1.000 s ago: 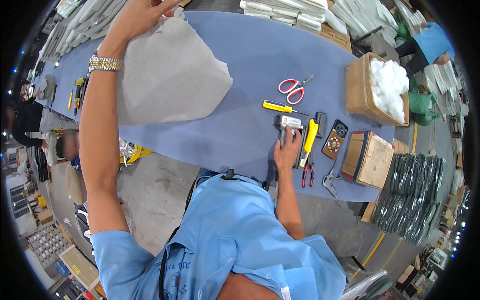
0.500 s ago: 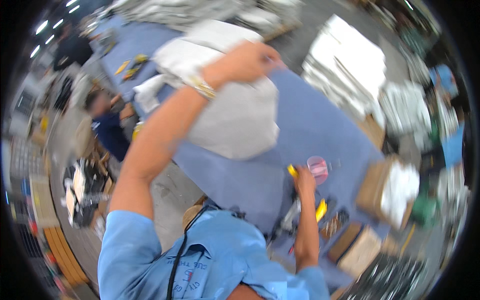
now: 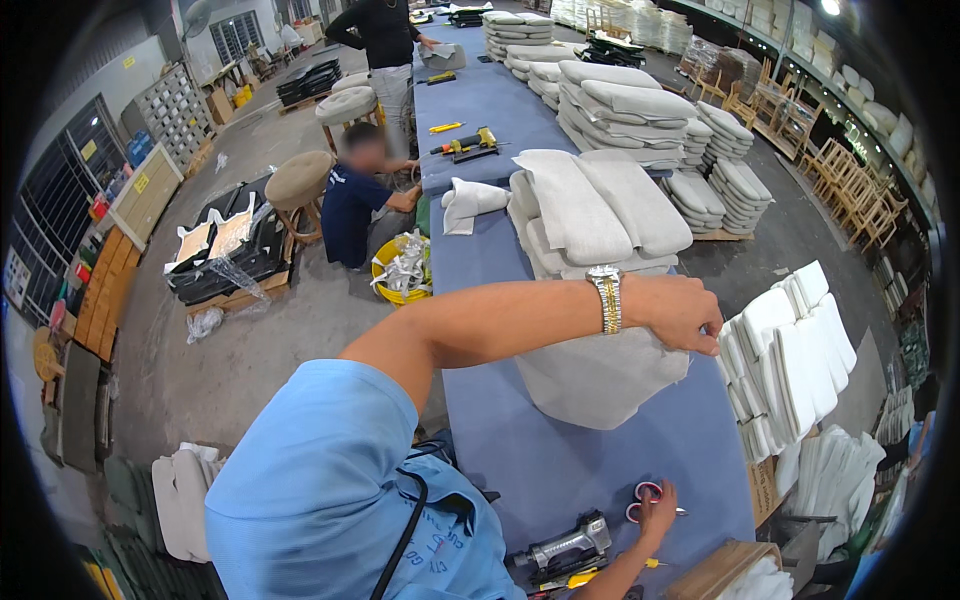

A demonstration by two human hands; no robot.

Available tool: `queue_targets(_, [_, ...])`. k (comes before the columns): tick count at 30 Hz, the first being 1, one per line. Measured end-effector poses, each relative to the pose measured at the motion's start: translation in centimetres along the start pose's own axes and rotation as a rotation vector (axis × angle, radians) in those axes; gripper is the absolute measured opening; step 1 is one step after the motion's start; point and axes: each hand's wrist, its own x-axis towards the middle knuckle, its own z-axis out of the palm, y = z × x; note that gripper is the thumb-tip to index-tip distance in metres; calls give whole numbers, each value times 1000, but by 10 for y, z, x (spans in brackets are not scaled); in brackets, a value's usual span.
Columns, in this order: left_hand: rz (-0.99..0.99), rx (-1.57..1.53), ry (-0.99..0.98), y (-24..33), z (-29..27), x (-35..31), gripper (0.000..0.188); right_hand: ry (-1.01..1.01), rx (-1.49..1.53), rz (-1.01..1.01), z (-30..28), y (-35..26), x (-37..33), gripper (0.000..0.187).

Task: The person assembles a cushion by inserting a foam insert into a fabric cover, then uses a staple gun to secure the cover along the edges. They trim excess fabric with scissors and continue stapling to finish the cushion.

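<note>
My left arm reaches across the blue table, a silver and gold watch on its wrist. My left hand (image 3: 683, 314) is closed, fingers curled down at the right edge of a light grey fabric-covered piece (image 3: 600, 385); what the fingers pinch is hidden. Lower on the table, my right hand (image 3: 657, 512) is closed over the middle of red-handled scissors (image 3: 634, 505). The handle loops stick out on one side of it and the blade tip on the other. Just left of my right forearm lies a grey metal staple gun (image 3: 568, 541), with a yellow-handled tool (image 3: 583, 578) beside it.
Beyond my left arm, light grey cushions (image 3: 600, 205) are stacked on the table (image 3: 480, 400). White padded pieces (image 3: 790, 350) stand at the right. Left of the table, a person in dark blue (image 3: 350, 215) crouches by a yellow bucket (image 3: 400, 292). A cardboard box (image 3: 715, 575) is near the lower right.
The view has swung and steadied, so everything sits differently in the picture. My left hand is now at the grey piece's right edge; my right hand remains beside the tools, on the scissors.
</note>
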Motion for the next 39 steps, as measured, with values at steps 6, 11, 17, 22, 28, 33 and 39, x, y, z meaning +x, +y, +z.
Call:
queue_targets(6, [-18,-74,110,3,8,-24,35,65,-250,-52,50,9,18,43])
queue_targets(11, [115,-22,265,-19,13,-31,31,-141,-177,145,13,9,6,41])
queue_targets(17, [-28,129,397,29,12,-21,39,252,803,-725,-129,-253,22,94])
queue_targets(22, [-33,159,401,51,-2,-90,29,160,774,-660,-134,-328,63,79])
queue_targets(28, [-344,185,169,6,-7,-345,21,241,646,-479,-133,-305,93,53])
queue_targets(33, [-793,-802,-403,88,107,-468,30,272,854,-373,-131,-260,126,57])
queue_targets(39, [-974,-1209,-108,104,142,-450,54,311,765,-359,-130,-280,118,64])
